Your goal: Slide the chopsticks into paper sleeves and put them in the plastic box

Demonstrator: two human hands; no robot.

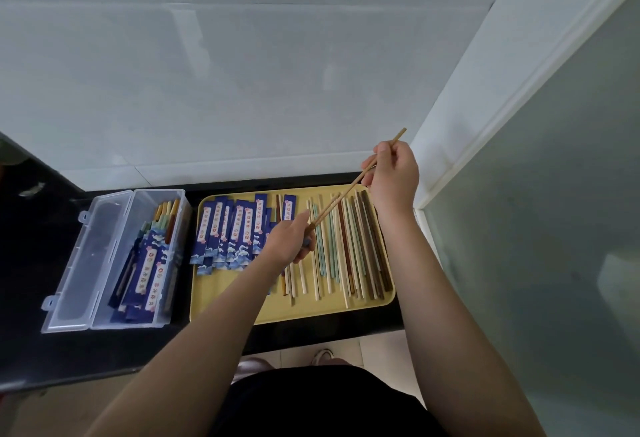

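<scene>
Right hand (393, 173) is curled around a tan pair of chopsticks (346, 194), right of centre in the frame, with the butt ends poking out above the fist. The left hand (289, 240) pinches the lower tips over the yellow tray (235, 301); whether it also holds a sleeve, I can't tell. These look light, stiff and smooth, likely to slip apart, so gripping both sticks together near one end seems wise. Blue paper sleeves (228, 228) lie fanned mid-frame, flimsy and easy to crumple. Loose chopsticks (349, 249) lie in a row to their right. The plastic box (114, 263), at left, already holds sleeved pairs.
</scene>
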